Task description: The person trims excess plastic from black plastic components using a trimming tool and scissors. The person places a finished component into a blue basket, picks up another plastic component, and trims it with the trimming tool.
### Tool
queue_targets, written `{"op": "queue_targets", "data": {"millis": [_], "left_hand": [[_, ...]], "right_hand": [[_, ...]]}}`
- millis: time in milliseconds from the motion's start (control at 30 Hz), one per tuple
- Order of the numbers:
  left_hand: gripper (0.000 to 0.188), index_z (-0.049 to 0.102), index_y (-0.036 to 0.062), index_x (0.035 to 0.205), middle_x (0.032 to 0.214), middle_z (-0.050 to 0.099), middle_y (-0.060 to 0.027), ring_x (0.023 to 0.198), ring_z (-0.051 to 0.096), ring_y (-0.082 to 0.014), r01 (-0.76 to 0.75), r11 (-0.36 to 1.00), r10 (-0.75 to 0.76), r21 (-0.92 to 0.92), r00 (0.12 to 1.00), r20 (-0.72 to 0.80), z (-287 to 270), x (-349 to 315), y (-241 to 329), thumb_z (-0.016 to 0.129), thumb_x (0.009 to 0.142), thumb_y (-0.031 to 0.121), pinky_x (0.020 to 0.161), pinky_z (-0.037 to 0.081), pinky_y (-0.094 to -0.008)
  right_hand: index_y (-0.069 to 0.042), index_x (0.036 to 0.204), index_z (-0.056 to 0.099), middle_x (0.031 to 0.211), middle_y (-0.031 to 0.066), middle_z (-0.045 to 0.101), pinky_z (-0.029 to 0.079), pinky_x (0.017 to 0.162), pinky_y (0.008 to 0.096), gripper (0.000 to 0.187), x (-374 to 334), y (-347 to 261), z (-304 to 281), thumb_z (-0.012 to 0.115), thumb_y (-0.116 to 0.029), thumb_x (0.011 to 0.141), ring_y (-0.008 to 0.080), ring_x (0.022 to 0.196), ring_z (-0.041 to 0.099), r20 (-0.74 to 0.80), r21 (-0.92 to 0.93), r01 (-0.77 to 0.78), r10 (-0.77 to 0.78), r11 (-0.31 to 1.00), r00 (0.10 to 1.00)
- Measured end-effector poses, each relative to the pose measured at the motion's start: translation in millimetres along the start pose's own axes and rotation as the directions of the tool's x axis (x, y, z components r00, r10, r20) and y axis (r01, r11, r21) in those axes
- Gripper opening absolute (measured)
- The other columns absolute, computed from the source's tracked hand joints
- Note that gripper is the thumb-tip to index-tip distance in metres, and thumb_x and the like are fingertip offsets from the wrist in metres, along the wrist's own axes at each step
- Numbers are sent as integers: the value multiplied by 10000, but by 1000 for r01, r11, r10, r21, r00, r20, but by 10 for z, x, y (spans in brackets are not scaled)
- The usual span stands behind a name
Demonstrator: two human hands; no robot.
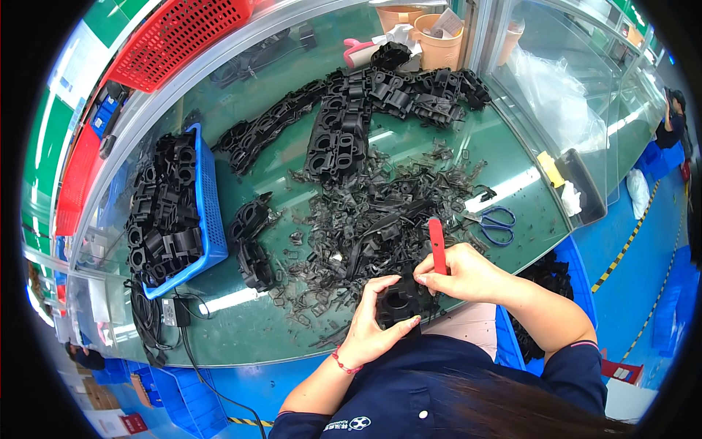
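At the near edge of the green table, my left hand [363,325] is closed around a black moulded plastic part [397,306] with a round opening. Just right of it, my right hand [468,272] grips an upright tool with a flat red handle [437,241]. The tool's working end is hidden by my fingers and the part. Beyond both hands spreads a heap of thin black plastic scraps [380,212]. Two similar black parts [252,219] lie to the left. Scissors with dark blue handles [497,227] rest right of the heap.
A blue basket [212,205] full of black parts stands on the left. Rows of black parts [336,132] line the back, near tan cups [439,44]. A cable with an adapter [175,312] lies front left. A blue bin [578,267] sits below the right edge.
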State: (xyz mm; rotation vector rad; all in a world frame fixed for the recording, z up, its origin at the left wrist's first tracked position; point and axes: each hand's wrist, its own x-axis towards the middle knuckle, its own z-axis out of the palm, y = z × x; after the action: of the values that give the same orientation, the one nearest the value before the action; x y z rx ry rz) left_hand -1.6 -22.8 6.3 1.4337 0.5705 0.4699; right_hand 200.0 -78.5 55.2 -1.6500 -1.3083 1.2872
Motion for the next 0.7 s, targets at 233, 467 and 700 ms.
{"op": "queue_targets", "data": {"millis": [233, 467, 700], "left_hand": [[641, 405, 32, 1194, 1128, 463, -169, 1021, 507, -298, -289, 856, 282, 428, 956, 81, -20, 69, 8, 760, 671, 137, 869, 425, -358], [635, 412, 32, 1183, 1095, 469, -186, 993, 518, -319, -314, 802, 341, 508, 939, 42, 31, 66, 32, 765, 664, 125, 836, 446, -366], [649, 387, 42, 1203, 1122, 454, -121, 1024, 505, -203, -239, 969, 238, 63, 971, 23, 53, 6, 31, 765, 676, 72, 878, 435, -328]], "right_hand": [[4, 836, 644, 676, 116, 625, 465, 576, 306, 140, 17, 74, 62, 593, -122, 801, 201, 612, 615, -70, -183, 55, -69, 982, 995], [6, 760, 592, 670, 175, 596, 464, 584, 396, 115, 14, 48, 123, 570, -107, 761, 357, 641, 597, -153, -238, 159, -199, 958, 968], [2, 783, 590, 637, 103, 596, 455, 541, 338, 119, 123, 198, 74, 606, -116, 780, 227, 566, 595, -243, -343, 110, -201, 933, 949]]}}
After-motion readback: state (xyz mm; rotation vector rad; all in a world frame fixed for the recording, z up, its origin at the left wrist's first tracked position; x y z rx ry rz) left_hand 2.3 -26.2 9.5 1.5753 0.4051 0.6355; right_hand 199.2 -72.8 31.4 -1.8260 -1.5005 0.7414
